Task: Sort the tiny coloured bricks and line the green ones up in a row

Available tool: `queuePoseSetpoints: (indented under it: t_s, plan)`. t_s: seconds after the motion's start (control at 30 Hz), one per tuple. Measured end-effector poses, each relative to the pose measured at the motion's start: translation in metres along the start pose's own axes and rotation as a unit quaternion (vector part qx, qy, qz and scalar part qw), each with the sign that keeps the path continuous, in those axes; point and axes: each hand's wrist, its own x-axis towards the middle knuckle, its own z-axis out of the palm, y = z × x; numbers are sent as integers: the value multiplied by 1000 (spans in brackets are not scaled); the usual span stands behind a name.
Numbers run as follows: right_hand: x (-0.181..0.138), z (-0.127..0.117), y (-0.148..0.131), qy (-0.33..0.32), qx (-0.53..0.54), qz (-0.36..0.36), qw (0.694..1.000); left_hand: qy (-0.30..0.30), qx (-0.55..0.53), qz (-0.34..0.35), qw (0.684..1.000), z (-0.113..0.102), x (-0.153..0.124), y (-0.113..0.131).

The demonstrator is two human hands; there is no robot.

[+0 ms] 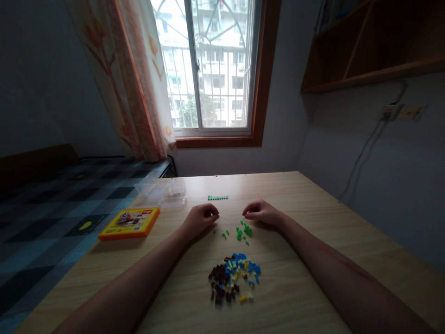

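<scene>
In the head view, both forearms are cut off by the bottom edge of the frame. The left hand (201, 218) and right hand (262, 213) rest on the desk (313, 260), knuckles up and fingers curled in narrow. The fingertips of each point toward the other hand. Whether either pinches a brick is too small and dim to make out.

The loose green bricks (243, 230) lie scattered between the hands, closer to the right one. They are too tiny to tell which way each one faces. Beyond the hands, a row of green bricks (218, 197) runs left to right, its long axis along the far desk edge.

Nearer the person, between the forearms, lies a mixed pile of bricks (232, 278) in brown, blue and yellow. To the left of the left hand are an orange box (129, 222), its print blurred, and a clear tray (163, 192).
</scene>
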Motion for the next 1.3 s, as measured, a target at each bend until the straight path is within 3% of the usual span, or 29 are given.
queuePoseSetpoints:
  t_s: [0.3, 0.47, 0.73, 1.03, 1.3]
  plan:
    - [-4, 2, -3, -79, -87, -6, 993, -3, 125, 30, 992, 2, -1, 5]
    - [-7, 8, -12, -37, -127, -71, 989, -5, 133, 13, 991, 2, 0, 5]
    - [-18, 18, -41, 21, -343, -220, 913, 0, 122, 15, 992, 3, 0, 1]
    - [-27, 28, -60, -78, -419, -175, 887, -9, 113, 27, 993, 2, -3, 6]
    - [-28, 30, -57, -95, -420, -164, 888, -8, 109, 32, 994, 3, -2, 3]
